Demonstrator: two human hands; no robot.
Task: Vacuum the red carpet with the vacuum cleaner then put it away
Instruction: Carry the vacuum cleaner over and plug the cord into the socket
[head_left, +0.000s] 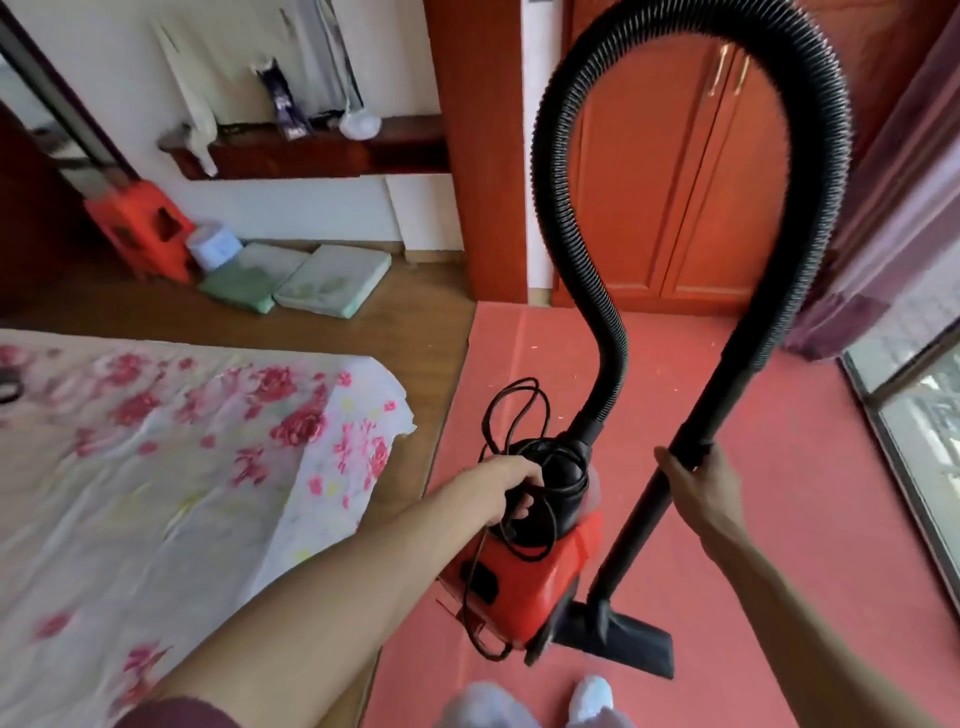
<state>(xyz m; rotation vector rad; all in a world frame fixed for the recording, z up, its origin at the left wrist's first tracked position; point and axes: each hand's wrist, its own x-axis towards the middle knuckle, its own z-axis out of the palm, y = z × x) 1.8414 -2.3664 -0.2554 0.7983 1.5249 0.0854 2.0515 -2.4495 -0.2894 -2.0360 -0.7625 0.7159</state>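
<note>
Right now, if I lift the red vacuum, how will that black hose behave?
The black hose is ribbed and arches in a tall loop, so it will probably flex and sway, not hold shape. Its ends join the red vacuum and the wand your right hand holds, so it should trail along, likely pulling little.

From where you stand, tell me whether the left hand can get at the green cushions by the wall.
Probably not. The left hand grips the top of the vacuum cleaner, and the green cushions lie well beyond it across the wooden floor, so stepping closer seems needed.
</note>
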